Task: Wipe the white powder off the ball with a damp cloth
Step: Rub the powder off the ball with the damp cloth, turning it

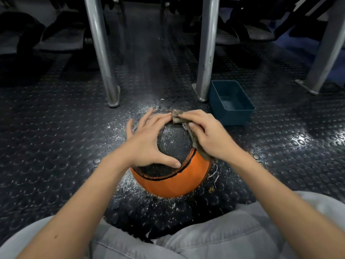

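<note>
A person's left hand (147,139) lies spread and flat on the top of an orange ball (173,181), fingers straight and thumb stretched toward the wearer, gripping nothing. The right hand (207,135) curls over a crumpled brownish cloth (177,118) and presses it to the ball's upper right side, its fingertips meeting those of the left hand at the ball's far edge. Between the two hands a dark, pebbled panel (174,141) of the ball shows fine white specks. The ball rests on a black studded floor (56,128), ringed by scattered white powder (119,128), thickest to its left and nearest the wearer. Loose pale threads (214,173) trail down just right of the ball. Beyond the ball and to its right stands an open blue tub (231,101); whether it holds water cannot be told. Two metal legs (101,53) rise behind the ball, one on either side. The person's knees, in grey trousers (224,230), frame the ball on its near side.
</note>
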